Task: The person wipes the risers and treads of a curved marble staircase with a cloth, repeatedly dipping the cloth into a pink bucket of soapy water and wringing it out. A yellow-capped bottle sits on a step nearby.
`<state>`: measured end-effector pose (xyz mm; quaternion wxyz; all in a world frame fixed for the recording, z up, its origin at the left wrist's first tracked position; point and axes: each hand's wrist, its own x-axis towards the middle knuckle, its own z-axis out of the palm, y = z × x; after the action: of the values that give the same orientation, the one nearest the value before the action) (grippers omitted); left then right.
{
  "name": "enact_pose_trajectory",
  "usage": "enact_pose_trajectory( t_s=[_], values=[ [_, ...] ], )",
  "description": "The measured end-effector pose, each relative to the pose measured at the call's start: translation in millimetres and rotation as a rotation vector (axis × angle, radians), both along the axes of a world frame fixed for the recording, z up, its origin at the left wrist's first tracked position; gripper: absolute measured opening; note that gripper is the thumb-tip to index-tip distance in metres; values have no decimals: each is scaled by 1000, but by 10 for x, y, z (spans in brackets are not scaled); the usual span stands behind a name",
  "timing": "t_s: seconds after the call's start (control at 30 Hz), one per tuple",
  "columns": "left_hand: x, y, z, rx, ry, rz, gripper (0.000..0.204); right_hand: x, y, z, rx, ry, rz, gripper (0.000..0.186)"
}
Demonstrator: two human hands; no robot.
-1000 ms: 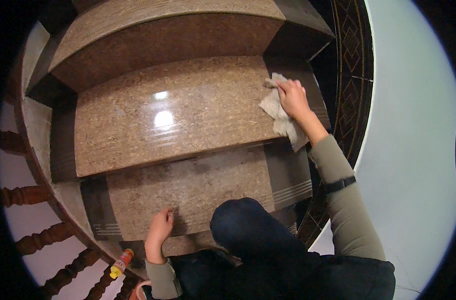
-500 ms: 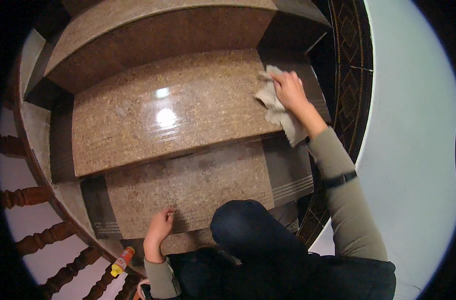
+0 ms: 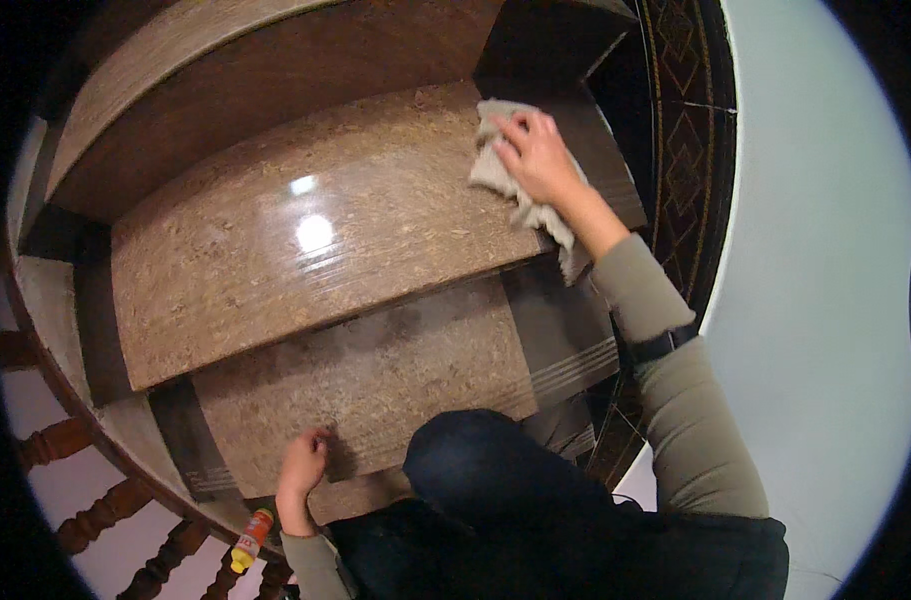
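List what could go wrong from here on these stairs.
1. The right hand presses a cloth far out at the step's right end; the long reach could cost balance.
2. The step shines with glare, so it may be slick for the left hand braced on the lower step.
3. A small bottle lies at the stair edge by the balusters and might roll off.

The right hand [image 3: 537,158] stretches far ahead of the bent knee [image 3: 475,470], fingers spread flat, while the left hand [image 3: 303,470] rests palm-down just beside that knee.
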<state>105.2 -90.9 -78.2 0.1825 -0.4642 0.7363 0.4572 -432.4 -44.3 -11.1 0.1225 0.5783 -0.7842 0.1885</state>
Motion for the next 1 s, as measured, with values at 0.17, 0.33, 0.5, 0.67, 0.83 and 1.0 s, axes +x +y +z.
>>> enact_pose_trajectory(
  t_s=[0.17,0.33,0.5,0.67,0.83,1.0],
  values=[
    [225,50,-84,1,-10,44,26,-1019,-212,-184,98,289,-270,35],
    [372,64,-155,96,-18,151,26,-1112,-25,-332,-37,321,-455,37],
    [265,-19,-132,27,-36,97,26,-625,456,-106,4,-121,-602,53],
    [47,-80,-140,-3,31,50,25,14,1084,-89,-18,4,-616,41],
    [-64,-105,-150,-85,96,12,24,259,1493,41,-188,-47,-426,24],
    [-89,-54,-67,-81,104,36,24,-298,1128,1301,-451,442,-165,27]
  ],
)
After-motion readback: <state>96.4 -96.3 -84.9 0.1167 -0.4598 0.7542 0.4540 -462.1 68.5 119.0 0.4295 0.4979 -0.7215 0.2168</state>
